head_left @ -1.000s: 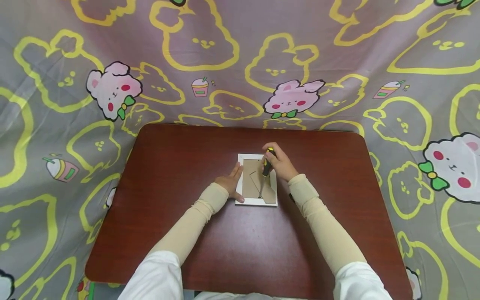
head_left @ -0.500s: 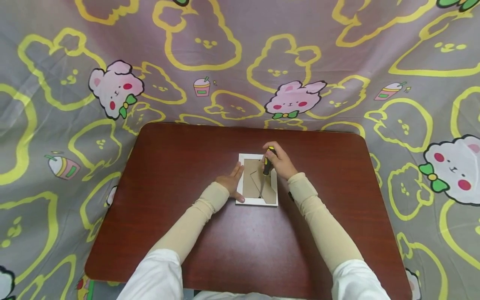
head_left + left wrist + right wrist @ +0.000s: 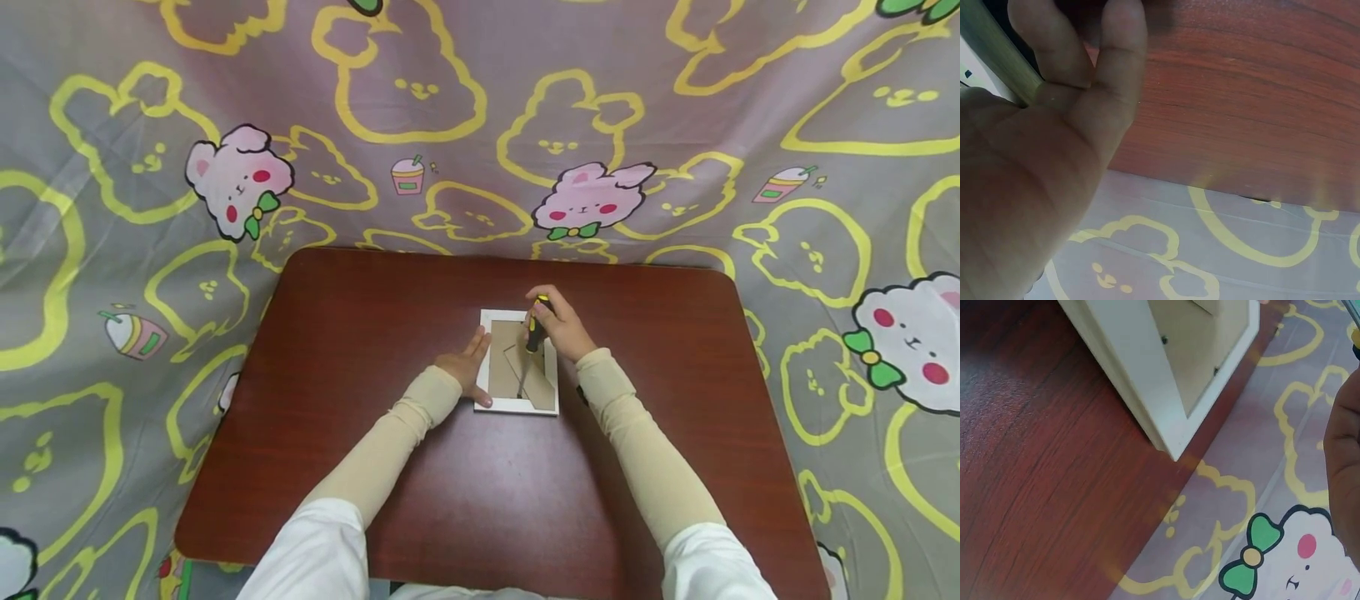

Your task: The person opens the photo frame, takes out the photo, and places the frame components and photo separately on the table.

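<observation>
In the head view a white picture frame (image 3: pixel 517 407) lies back side up on the table, with a tan backing board (image 3: pixel 501 377) inside its rim. My left hand (image 3: pixel 461 369) rests on its left side, fingers extended along the edge and thumb at the near left corner. My right hand (image 3: pixel 567 330) grips a black and yellow screwdriver (image 3: pixel 535 340) by its handle. The tilted shaft reaches down to the inner near edge of the frame, at a small dark spot. The right wrist view shows dark metal tabs (image 3: pixel 1164 340) along the inner edge; the screwdriver's tip is outside that view.
The brown wooden table (image 3: pixel 360 333) has rounded corners and extends on all sides of the frame. Behind and beside it hangs a grey curtain (image 3: pixel 480 100) with yellow outlines and pink rabbit prints.
The screwdriver leans slightly more, its tip a little further left along the frame's near edge. Both hands keep nearly the same places; the whole head view has shifted slightly.
</observation>
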Demonstrator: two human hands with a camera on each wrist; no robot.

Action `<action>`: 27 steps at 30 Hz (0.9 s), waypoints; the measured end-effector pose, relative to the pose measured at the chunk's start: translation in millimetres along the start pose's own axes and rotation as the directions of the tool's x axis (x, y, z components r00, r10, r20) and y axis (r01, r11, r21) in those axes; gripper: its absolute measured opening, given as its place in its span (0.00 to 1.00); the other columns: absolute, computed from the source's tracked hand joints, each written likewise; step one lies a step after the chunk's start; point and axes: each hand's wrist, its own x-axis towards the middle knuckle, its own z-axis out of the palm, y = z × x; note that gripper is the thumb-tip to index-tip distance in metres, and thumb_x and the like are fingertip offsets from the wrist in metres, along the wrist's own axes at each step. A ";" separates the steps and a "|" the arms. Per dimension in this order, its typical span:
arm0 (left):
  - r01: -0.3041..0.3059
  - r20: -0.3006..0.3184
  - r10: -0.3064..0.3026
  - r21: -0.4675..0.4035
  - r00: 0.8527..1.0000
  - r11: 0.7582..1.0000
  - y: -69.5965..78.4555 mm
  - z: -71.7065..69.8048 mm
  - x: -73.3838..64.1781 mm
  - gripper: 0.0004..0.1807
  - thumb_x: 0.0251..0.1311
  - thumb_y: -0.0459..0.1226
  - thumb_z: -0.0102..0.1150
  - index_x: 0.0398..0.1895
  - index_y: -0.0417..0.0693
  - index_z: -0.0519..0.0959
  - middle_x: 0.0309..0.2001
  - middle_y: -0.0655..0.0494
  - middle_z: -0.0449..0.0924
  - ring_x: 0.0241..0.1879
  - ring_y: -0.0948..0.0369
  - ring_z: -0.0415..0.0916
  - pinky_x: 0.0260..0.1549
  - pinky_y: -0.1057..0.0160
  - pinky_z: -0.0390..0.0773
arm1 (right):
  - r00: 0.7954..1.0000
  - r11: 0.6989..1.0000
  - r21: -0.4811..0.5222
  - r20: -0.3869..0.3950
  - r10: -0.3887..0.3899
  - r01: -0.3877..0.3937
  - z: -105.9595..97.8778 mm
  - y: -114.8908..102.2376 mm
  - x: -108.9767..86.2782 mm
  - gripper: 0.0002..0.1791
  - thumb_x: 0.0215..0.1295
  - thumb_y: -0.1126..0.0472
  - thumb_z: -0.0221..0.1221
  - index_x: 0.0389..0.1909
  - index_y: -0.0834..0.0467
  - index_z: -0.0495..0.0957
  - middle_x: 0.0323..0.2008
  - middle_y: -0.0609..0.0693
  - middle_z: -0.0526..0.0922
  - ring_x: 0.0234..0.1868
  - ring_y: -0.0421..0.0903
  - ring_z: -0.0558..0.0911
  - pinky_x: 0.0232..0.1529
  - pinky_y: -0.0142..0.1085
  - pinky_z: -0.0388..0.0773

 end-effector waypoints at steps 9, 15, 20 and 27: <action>0.002 -0.004 -0.002 0.004 1.000 1.000 4.6 -6.2 -8.9 0.77 0.40 0.64 0.75 0.82 0.52 0.31 0.81 0.54 0.22 0.57 0.46 0.77 0.32 0.57 0.79 | 1.000 0.999 0.040 0.010 0.005 -0.006 -6.2 3.4 2.4 0.14 0.81 0.66 0.41 0.60 0.69 0.64 0.33 0.77 0.73 0.30 0.77 0.77 0.26 0.47 0.80; -0.010 -0.027 0.009 -0.021 1.000 1.000 8.2 -11.4 -16.3 0.76 0.40 0.62 0.76 0.83 0.50 0.34 0.81 0.53 0.24 0.54 0.46 0.78 0.29 0.57 0.79 | 0.999 0.998 0.055 -0.019 -0.042 0.043 -12.2 7.6 3.6 0.14 0.81 0.66 0.42 0.59 0.69 0.65 0.32 0.73 0.74 0.30 0.74 0.79 0.26 0.44 0.80; -0.005 -0.019 0.005 -0.020 1.000 1.000 8.3 -11.0 -15.8 0.76 0.40 0.62 0.76 0.82 0.51 0.33 0.81 0.53 0.24 0.56 0.46 0.77 0.30 0.57 0.79 | 1.000 0.998 0.064 0.001 -0.005 0.005 -10.7 7.5 3.4 0.14 0.81 0.64 0.42 0.59 0.68 0.65 0.33 0.75 0.73 0.31 0.78 0.76 0.27 0.44 0.80; -0.008 -0.012 0.008 -0.028 1.000 1.000 5.6 -11.0 -14.5 0.76 0.40 0.63 0.75 0.82 0.51 0.31 0.81 0.54 0.23 0.57 0.46 0.77 0.30 0.57 0.79 | 1.000 0.991 0.136 -0.004 -0.002 0.003 -9.8 11.8 0.2 0.15 0.81 0.64 0.39 0.60 0.69 0.63 0.35 0.83 0.71 0.29 0.76 0.77 0.28 0.45 0.81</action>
